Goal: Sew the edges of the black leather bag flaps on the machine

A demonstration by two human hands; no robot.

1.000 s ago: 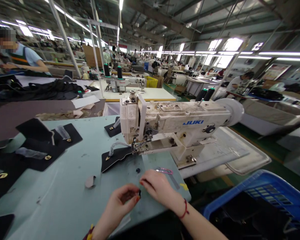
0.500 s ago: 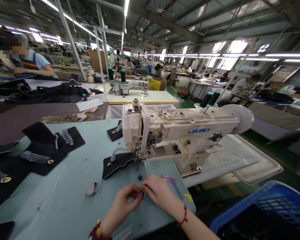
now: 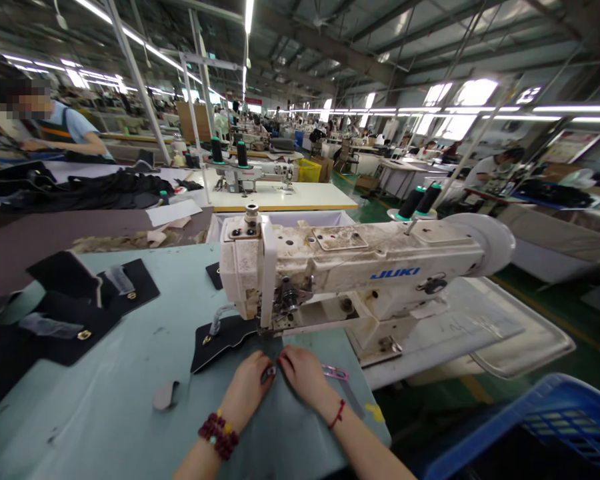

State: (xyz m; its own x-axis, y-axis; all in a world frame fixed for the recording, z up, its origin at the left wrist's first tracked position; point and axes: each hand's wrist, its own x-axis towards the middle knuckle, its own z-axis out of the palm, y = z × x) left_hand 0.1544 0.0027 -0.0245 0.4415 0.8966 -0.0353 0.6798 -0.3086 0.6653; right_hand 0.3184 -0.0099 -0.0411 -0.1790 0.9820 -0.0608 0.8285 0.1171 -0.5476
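Note:
Close in front of the sewing machine (image 3: 325,260), my left hand (image 3: 247,387) is closed around a small dark and silvery round piece, which looks like a bobbin (image 3: 271,371). Only its end shows between the fingers. My right hand (image 3: 304,377) is just to the right, its fingertips pinched together near that piece; whatever they hold is too small to make out. A black leather panel (image 3: 223,340) with a gold fitting and a plastic-wrapped strap lies under the needle area, left of the machine head. Pink-handled thread snips (image 3: 335,373) rest beside my right hand.
More black panels (image 3: 95,303) with gold fittings lie on the left of the table (image 3: 115,400). A small grey scrap (image 3: 165,395) is nearer me. A blue plastic basket (image 3: 500,413) stands at lower right. Another person (image 3: 70,127) works at far left.
Both hands have moved forward, closer to the machine head. My left hand has turned, and its fingers now wrap around the small round piece. The view has shifted slightly.

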